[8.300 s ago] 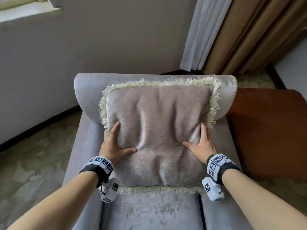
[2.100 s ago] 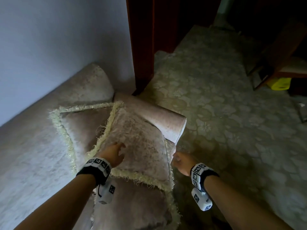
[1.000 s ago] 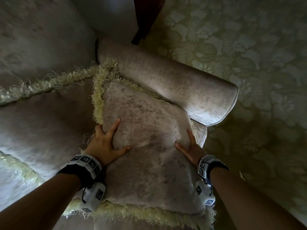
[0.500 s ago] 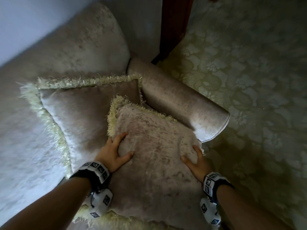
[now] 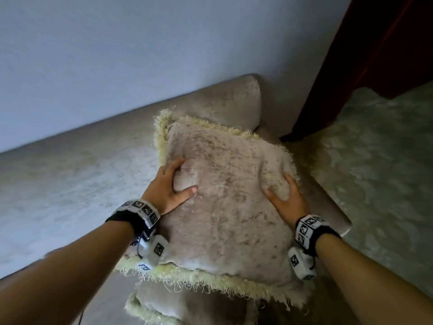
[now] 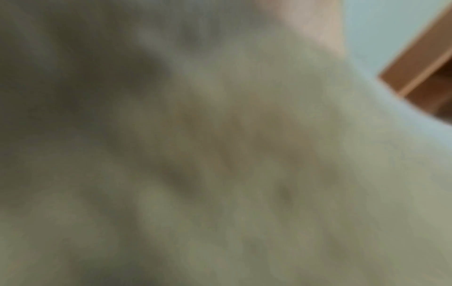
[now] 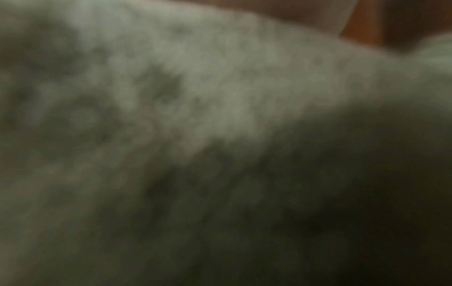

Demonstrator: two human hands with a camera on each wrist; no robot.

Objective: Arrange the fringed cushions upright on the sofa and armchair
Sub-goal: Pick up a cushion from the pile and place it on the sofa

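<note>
A beige velvet cushion with pale yellow fringe (image 5: 229,207) stands tilted in front of the sofa's (image 5: 82,174) right end, near the armrest (image 5: 332,207). My left hand (image 5: 185,177) grips its left side, squeezing a bulge of fabric between thumb and fingers. On its right side my right hand (image 5: 277,186) pinches another fold. Both wrist views are filled by the blurred cushion (image 6: 220,154) (image 7: 195,87). A second fringed cushion (image 5: 161,306) lies below the held one, mostly hidden.
A pale blue wall (image 5: 140,55) rises behind the sofa back. A dark red wooden door frame (image 5: 351,66) stands right of the sofa. Patterned carpet (image 5: 379,172) covers the floor on the right.
The cushion has come up and stands steeper against the sofa's end, hiding the cushion behind it. Both hands went from lying flat on it to squeezing its fabric.
</note>
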